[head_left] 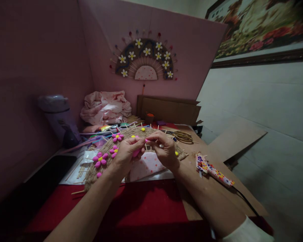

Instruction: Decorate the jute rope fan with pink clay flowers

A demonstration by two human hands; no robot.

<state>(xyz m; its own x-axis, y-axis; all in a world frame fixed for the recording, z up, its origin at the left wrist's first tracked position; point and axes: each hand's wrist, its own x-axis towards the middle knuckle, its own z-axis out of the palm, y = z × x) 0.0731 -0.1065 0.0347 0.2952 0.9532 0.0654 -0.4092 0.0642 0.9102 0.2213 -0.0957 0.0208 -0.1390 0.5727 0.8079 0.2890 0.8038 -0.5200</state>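
Note:
Both hands meet above a fan-shaped craft [129,133] of woven twine and thin sticks. My left hand [126,152] is closed round a lump of pink clay [137,153], partly hidden by the fingers. My right hand [164,149] pinches a small bit of pink clay at its fingertips, close to the left fingertips. On the fan's left side sit several pink flowers [100,159] with yellow centres. Small yellow dots [143,129] mark other spots on the twine. A polka-dot cloth half-circle [146,166] covers the fan's base, below my hands.
Scissors [183,136] and a flower-patterned glue gun [214,172] with a cord lie at right. A dark phone-like slab [52,171] and a purple bottle [59,117] stand left. Behind are bundled pink cloth [106,107], cardboard [168,110] and a finished-looking fan [146,52] on the wall.

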